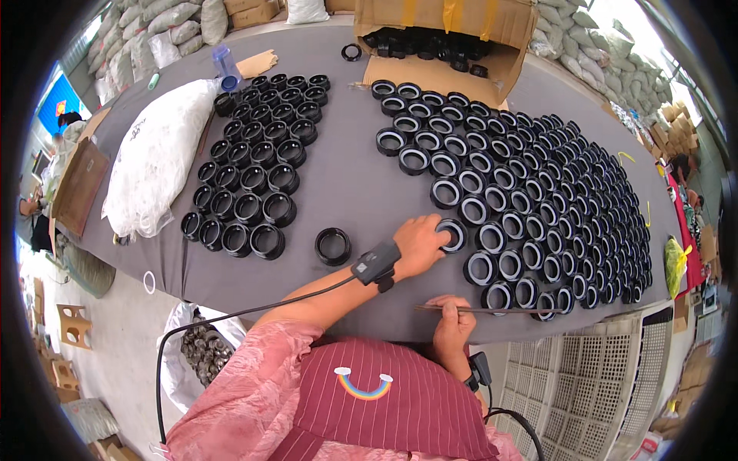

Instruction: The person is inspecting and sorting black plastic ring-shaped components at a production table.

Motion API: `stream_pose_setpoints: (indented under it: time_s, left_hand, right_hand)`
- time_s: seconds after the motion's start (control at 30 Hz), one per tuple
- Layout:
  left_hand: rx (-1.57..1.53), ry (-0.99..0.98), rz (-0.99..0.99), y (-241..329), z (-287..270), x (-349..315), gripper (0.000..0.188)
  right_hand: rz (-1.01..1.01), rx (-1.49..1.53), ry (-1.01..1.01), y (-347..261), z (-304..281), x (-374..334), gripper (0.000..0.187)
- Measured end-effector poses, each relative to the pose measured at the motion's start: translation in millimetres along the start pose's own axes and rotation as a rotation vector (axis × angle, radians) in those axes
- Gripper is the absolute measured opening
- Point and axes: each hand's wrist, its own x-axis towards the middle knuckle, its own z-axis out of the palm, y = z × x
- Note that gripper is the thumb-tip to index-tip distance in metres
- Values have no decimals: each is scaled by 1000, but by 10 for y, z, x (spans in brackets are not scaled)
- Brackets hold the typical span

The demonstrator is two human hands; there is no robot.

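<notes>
My left hand (420,244) reaches over the grey-covered table, its fingers closed on a black ring with a pale inner ring (463,237) at the near-left edge of a large group. Close to the table's front edge, my right hand (453,329) grips a thin dark rod (503,310), which points right across the nearest rings. To the left of my left hand, a single black ring (333,246) lies apart, the cloth showing through its centre. Farther left stand rows of similar black rings (266,241) without the pale inner part.
A large white plastic bag (157,161) lies at the table's left, near a blue bottle (224,65). At the back, an opened cardboard box (453,23) holds more black rings. Below the front edge are a white sack of metal parts (206,346) and pale plastic crates (576,369).
</notes>
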Motion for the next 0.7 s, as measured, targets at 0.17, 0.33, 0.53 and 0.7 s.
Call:
stream_pose_setpoints:
  time_s: [0.17,0.33,0.53,0.7]
  left_hand:
    - [-54,-96,25,14,-312,-733,33]
    - [-165,-73,60,40,-485,-1387,37]
    - [-278,66,98,-77,-413,-1592,33]
    - [-305,83,91,-98,-365,-1609,26]
  right_hand:
    - [-76,164,47,35,-14,4,15]
    - [-300,-205,-148,-156,143,90,12]
    - [-281,-339,-351,-161,278,71,10]
    - [-308,-379,-382,-168,305,58,10]
